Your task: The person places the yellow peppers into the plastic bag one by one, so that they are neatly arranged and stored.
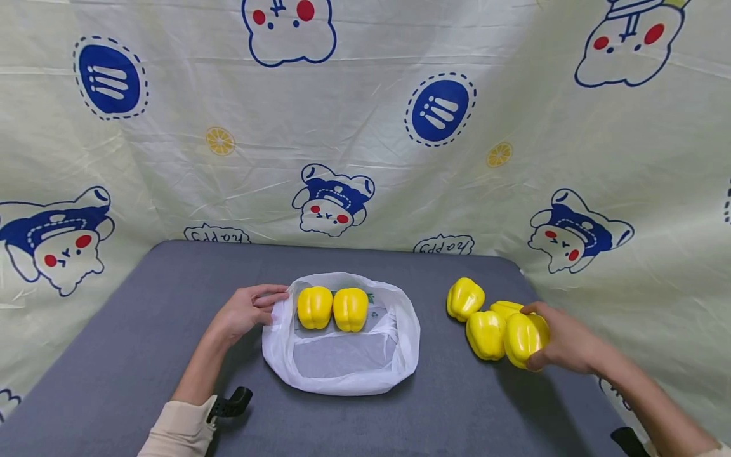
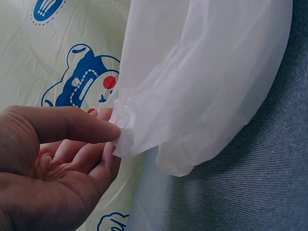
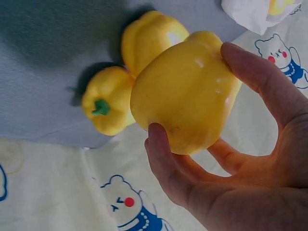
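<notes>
A white plastic bag [image 1: 342, 384] stands with its mouth spread wide at the middle of the table. Two yellow bell peppers [image 1: 315, 308] lie side by side inside it, towards the back. My left hand [image 1: 247, 312] is at the bag's left rim, and in the left wrist view thumb and fingers pinch the thin plastic [image 2: 137, 130]. To the right, my right hand [image 1: 571, 339] grips another yellow bell pepper [image 3: 185, 96] between thumb and fingertips. Beside it are three more yellow peppers [image 1: 485, 335], one showing a green stem [image 3: 100, 107] in the right wrist view.
The grey table [image 1: 188, 298] runs back to a pale curtain [image 1: 388, 190] printed with cartoon bears. Its right edge passes close by the peppers and the right hand. A dark band [image 1: 230, 404] sits on the left wrist.
</notes>
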The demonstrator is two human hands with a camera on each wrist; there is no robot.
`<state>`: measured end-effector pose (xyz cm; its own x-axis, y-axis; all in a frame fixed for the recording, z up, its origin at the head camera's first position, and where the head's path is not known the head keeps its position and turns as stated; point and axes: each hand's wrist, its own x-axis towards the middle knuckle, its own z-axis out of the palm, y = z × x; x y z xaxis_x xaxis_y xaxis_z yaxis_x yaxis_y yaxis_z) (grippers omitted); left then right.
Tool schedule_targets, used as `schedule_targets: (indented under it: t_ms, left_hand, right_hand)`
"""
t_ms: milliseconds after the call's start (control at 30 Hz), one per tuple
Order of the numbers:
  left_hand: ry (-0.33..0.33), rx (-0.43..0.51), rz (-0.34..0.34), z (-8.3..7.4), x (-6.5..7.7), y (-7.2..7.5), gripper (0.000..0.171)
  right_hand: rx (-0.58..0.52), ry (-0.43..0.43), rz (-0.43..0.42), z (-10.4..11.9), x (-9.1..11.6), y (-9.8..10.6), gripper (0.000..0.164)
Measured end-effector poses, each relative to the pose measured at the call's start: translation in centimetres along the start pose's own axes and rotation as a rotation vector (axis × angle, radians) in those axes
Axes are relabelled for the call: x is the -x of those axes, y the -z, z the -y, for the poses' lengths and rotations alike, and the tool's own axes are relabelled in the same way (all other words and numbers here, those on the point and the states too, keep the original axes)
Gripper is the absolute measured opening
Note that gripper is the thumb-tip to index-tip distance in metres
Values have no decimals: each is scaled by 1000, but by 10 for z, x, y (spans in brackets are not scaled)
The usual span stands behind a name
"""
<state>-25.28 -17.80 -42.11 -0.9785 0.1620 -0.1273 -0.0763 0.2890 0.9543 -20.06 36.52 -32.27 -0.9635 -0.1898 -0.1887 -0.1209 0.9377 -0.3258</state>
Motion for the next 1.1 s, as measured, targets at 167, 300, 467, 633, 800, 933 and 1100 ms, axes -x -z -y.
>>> schedule_targets:
  t_ms: [167, 300, 467, 633, 800, 933, 1100]
  left_hand:
    - [-5, 9, 2, 0, 0, 0, 63]
    - [-4, 18, 5, -1, 1, 1, 63]
    - [4, 21, 3, -1, 0, 1, 63]
    - [4, 17, 1, 0, 0, 0, 62]
    - [8, 16, 1, 1, 1, 1, 62]
    - [13, 23, 3, 0, 1, 0, 62]
    - [11, 25, 4, 0, 1, 0, 62]
  right_hand:
    - [-14, 53, -64, 11, -4, 3, 96]
    - [-4, 70, -91, 24, -10, 4, 93]
    - [13, 69, -94, 40, -19, 5, 93]
    - [4, 79, -98, 51, -28, 3, 92]
    - [-7, 97, -107, 60, -37, 0, 91]
    - [-15, 99, -109, 66, -44, -3, 90]
    - [-26, 102, -119, 74, -51, -5, 89]
